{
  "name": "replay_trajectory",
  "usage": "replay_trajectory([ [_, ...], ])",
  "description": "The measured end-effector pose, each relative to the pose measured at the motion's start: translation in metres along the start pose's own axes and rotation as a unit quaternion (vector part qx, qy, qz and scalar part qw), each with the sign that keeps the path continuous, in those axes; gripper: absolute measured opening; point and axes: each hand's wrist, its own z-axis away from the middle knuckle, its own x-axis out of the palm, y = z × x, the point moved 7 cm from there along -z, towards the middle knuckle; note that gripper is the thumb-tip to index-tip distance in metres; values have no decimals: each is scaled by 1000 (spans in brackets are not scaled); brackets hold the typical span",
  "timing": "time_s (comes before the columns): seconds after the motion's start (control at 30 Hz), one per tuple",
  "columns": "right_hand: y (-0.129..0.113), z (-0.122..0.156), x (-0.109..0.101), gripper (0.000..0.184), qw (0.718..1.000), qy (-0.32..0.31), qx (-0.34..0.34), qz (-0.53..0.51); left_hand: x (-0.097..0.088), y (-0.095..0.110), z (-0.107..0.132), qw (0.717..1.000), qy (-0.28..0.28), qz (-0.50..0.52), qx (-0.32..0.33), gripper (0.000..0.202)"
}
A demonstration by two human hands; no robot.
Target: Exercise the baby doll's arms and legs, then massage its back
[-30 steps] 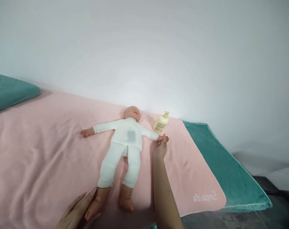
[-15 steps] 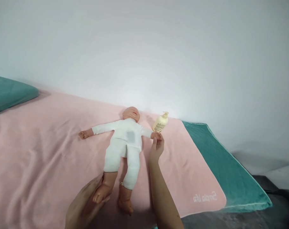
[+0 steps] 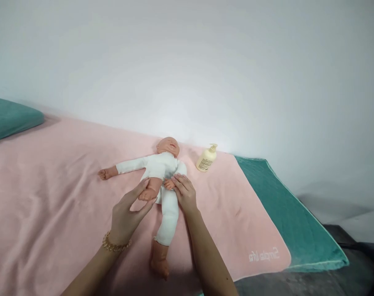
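A baby doll [image 3: 162, 168] in a white suit lies on its back on a pink towel [image 3: 51, 193]. My left hand [image 3: 127, 211], with a gold bracelet at the wrist, grips the doll's one foot and has folded that leg up onto the belly. My right hand [image 3: 183, 191] holds the doll's hand pressed against its belly, beside the raised foot. The doll's other leg lies straight toward me and its other arm is stretched out to the left.
A cream pump bottle [image 3: 207, 158] stands on the towel right of the doll's head. A teal blanket [image 3: 285, 213] shows under the towel at right, a teal pillow [image 3: 11, 117] at far left. A white wall runs behind.
My left hand lifted the doll's foot from the towel and bent the leg up onto the belly. My right hand drew the doll's outstretched arm inward across its body.
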Motion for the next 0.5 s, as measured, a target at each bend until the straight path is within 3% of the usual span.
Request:
replay_trajectory([
  [0.13,5,2,1,36,999,0,24,-31,0,1,3,1000,-15,22,-9,48],
  [0.2,11,4,-1,33,995,15,77,-63,-3,5,7,998,-32,49,6,52],
  [0.27,21,7,-7,30,978,64,174,-100,-10,9,14,996,-44,69,23,56],
  [0.37,39,16,-20,34,906,167,346,-177,-23,8,32,996,-61,65,28,59],
  [0.5,58,30,-33,44,808,280,449,-259,-36,0,73,994,-106,19,19,63],
])
